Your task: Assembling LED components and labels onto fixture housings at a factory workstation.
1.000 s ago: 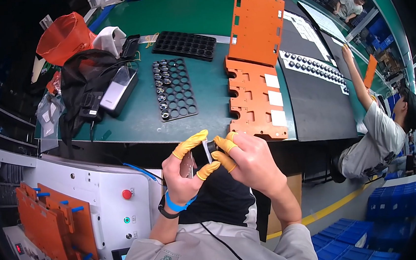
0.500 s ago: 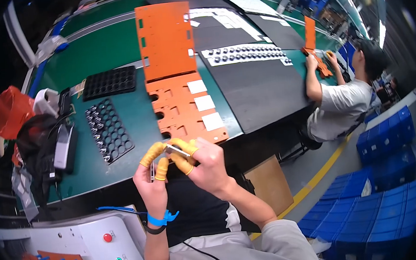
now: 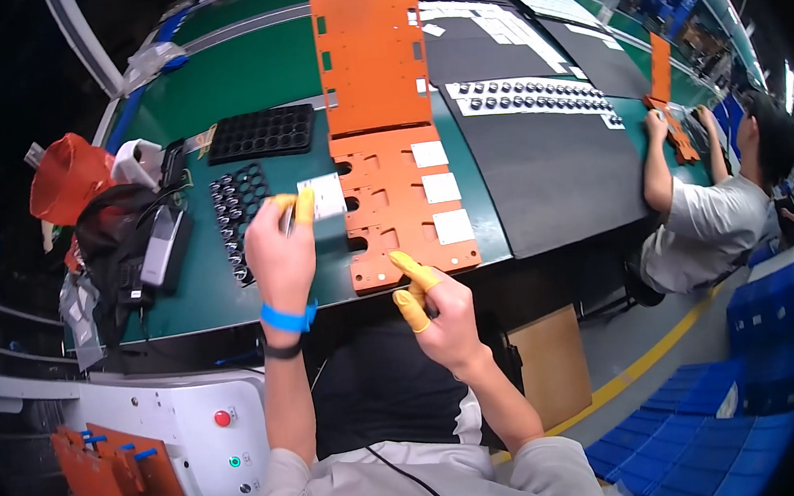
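My left hand (image 3: pixel 285 258), with yellow finger cots and a blue wrist strap, pinches a thin white square plate (image 3: pixel 326 196) over the left edge of an orange fixture (image 3: pixel 374 250). A thin metallic sliver shows among its fingers, too small to name. My right hand (image 3: pixel 449 324), also in yellow finger cots, is at the fixture's front edge with index finger and thumb apart, and nothing visible is held. Three white square plates (image 3: pixel 441 187) sit along the right side of the fixture. Its orange lid (image 3: pixel 371 61) is folded back behind.
Left of the fixture lie a black tray (image 3: pixel 260 133) and another tray with small round parts (image 3: pixel 229 215). Farther left are a grey box (image 3: pixel 163 245) and an orange bag (image 3: pixel 73 179). Round parts line white strips (image 3: pixel 535 99) on a black mat (image 3: pixel 542 179). A co-worker (image 3: pixel 715 211) sits at right.
My hands have separated from their close position before me. The left has moved forward, bringing the white plate beside the fixture; the right has shifted right. The view has shifted too.
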A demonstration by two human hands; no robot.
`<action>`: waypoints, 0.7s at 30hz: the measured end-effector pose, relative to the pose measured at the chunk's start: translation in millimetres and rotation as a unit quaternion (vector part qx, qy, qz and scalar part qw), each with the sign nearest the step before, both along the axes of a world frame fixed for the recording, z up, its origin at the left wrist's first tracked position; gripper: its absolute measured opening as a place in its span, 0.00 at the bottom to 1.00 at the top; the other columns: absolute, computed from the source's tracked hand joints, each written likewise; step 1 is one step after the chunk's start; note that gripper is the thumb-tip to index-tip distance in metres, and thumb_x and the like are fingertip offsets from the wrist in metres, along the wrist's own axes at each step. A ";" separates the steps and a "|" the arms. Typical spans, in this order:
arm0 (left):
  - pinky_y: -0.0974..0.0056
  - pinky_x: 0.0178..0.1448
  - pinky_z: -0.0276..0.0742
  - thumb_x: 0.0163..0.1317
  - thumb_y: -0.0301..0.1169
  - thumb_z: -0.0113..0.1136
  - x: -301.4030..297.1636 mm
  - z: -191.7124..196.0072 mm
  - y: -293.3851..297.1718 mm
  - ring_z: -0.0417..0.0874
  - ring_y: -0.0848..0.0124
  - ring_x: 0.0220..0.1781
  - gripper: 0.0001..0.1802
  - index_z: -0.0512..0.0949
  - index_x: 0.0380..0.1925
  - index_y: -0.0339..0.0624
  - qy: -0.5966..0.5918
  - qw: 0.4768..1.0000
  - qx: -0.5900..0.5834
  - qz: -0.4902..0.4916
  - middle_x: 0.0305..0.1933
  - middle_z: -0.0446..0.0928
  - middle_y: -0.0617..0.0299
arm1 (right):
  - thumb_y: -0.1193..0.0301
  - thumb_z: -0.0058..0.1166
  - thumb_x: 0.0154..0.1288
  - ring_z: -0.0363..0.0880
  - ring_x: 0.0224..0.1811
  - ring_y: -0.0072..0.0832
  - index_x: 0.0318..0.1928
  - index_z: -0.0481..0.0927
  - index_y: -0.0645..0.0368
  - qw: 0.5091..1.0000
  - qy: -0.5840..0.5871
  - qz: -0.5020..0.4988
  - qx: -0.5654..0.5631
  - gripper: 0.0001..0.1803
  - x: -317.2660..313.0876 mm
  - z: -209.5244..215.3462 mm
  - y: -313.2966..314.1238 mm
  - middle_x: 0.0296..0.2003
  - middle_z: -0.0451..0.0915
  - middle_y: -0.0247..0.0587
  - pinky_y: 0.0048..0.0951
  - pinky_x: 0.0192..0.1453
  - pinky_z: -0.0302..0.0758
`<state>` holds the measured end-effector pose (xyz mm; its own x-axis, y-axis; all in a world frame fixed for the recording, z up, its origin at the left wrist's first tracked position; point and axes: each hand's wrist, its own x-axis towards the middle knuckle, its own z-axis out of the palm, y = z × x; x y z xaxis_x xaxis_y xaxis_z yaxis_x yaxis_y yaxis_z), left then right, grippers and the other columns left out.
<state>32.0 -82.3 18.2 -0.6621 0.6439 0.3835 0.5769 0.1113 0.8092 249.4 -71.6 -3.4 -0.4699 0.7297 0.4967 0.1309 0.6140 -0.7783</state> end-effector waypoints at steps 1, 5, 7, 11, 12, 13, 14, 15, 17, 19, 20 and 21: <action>0.53 0.41 0.76 0.61 0.31 0.62 -6.7 3.5 8.7 0.82 0.46 0.38 0.11 0.83 0.37 0.34 0.035 0.998 -0.045 0.039 0.34 0.82 0.45 | 0.76 0.65 0.61 0.67 0.21 0.32 0.61 0.79 0.63 1.000 -0.008 0.002 0.002 0.26 1.9 -2.4 0.3 0.22 0.69 0.39 0.33 0.28 0.66; 0.45 0.44 0.78 0.58 0.34 0.58 -19.6 5.3 46.8 0.84 0.43 0.41 0.12 0.84 0.35 0.38 0.095 0.975 -0.192 0.065 0.35 0.83 0.43 | 0.77 0.65 0.61 0.68 0.21 0.32 0.59 0.80 0.64 1.000 -0.006 0.007 -0.005 0.24 5.6 -6.0 1.8 0.22 0.70 0.40 0.31 0.28 0.66; 0.44 0.46 0.79 0.57 0.34 0.59 -18.5 -0.4 60.5 0.85 0.43 0.42 0.12 0.85 0.34 0.39 0.101 0.972 -0.204 0.061 0.35 0.84 0.43 | 0.76 0.64 0.61 0.69 0.21 0.32 0.59 0.80 0.64 1.000 -0.002 0.012 -0.010 0.24 7.1 -5.7 2.1 0.23 0.71 0.41 0.31 0.28 0.66; 0.46 0.48 0.81 0.58 0.34 0.60 -13.0 -16.2 78.7 0.86 0.45 0.43 0.11 0.86 0.35 0.40 0.118 0.961 -0.243 0.052 0.37 0.85 0.43 | 0.76 0.64 0.62 0.70 0.21 0.31 0.57 0.81 0.65 1.000 -0.008 -0.001 -0.018 0.22 14.1 -10.3 1.4 0.24 0.73 0.42 0.30 0.27 0.67; 0.46 0.48 0.81 0.59 0.34 0.60 -11.2 -18.0 80.9 0.86 0.45 0.43 0.11 0.86 0.35 0.40 0.114 0.960 -0.251 0.041 0.37 0.85 0.43 | 0.76 0.64 0.62 0.71 0.21 0.31 0.56 0.82 0.65 1.000 -0.009 -0.005 -0.017 0.21 15.5 -11.5 2.0 0.24 0.74 0.42 0.30 0.27 0.67; 0.46 0.48 0.81 0.59 0.34 0.60 -10.0 -20.0 82.0 0.86 0.45 0.43 0.11 0.85 0.35 0.39 0.106 0.963 -0.245 0.033 0.38 0.85 0.44 | 0.76 0.64 0.62 0.71 0.21 0.31 0.56 0.82 0.65 1.000 -0.010 -0.004 -0.017 0.21 16.2 -11.7 2.6 0.24 0.74 0.42 0.30 0.27 0.67; 0.46 0.48 0.81 0.59 0.34 0.60 -8.6 -21.2 83.2 0.86 0.45 0.43 0.11 0.85 0.35 0.39 0.104 0.963 -0.246 0.034 0.38 0.85 0.44 | 0.76 0.64 0.62 0.71 0.21 0.31 0.56 0.82 0.66 1.000 -0.009 -0.003 -0.023 0.21 16.4 -11.6 1.7 0.24 0.74 0.42 0.29 0.27 0.67; 0.46 0.48 0.80 0.59 0.34 0.61 -8.1 -22.1 85.0 0.86 0.46 0.43 0.11 0.85 0.35 0.39 0.106 0.963 -0.245 0.035 0.38 0.85 0.44 | 0.76 0.65 0.62 0.71 0.21 0.31 0.56 0.82 0.66 1.000 -0.009 -0.002 -0.029 0.20 15.9 -11.3 0.1 0.24 0.74 0.42 0.29 0.27 0.67; 0.46 0.48 0.80 0.58 0.34 0.61 -4.6 -21.5 87.1 0.86 0.46 0.44 0.11 0.84 0.35 0.39 0.105 0.963 -0.248 0.033 0.39 0.85 0.45 | 0.76 0.65 0.62 0.71 0.21 0.31 0.55 0.82 0.66 0.999 -0.011 0.005 -0.034 0.20 10.1 -6.6 -2.7 0.25 0.75 0.42 0.29 0.27 0.68; 0.46 0.48 0.80 0.58 0.34 0.61 -3.2 -21.8 89.3 0.86 0.47 0.44 0.11 0.84 0.35 0.39 0.095 0.962 -0.254 0.026 0.39 0.85 0.45 | 0.75 0.66 0.61 0.72 0.21 0.32 0.54 0.82 0.66 0.999 -0.008 0.025 -0.024 0.20 0.3 -1.5 -7.7 0.25 0.75 0.42 0.30 0.27 0.68; 0.47 0.48 0.81 0.58 0.34 0.61 -2.8 -24.4 88.8 0.86 0.46 0.44 0.11 0.84 0.34 0.38 0.100 0.961 -0.255 0.027 0.39 0.85 0.45 | 0.75 0.66 0.61 0.72 0.21 0.33 0.54 0.82 0.65 0.999 -0.004 0.039 -0.010 0.20 -7.4 1.8 -12.6 0.24 0.75 0.42 0.31 0.28 0.69; 0.47 0.48 0.81 0.58 0.34 0.61 -2.4 -26.6 90.2 0.86 0.46 0.44 0.11 0.84 0.33 0.37 0.110 0.960 -0.255 0.032 0.39 0.85 0.44 | 0.75 0.67 0.59 0.71 0.21 0.34 0.54 0.82 0.64 0.998 -0.007 0.062 0.007 0.21 -15.6 7.6 -17.3 0.24 0.74 0.42 0.33 0.28 0.69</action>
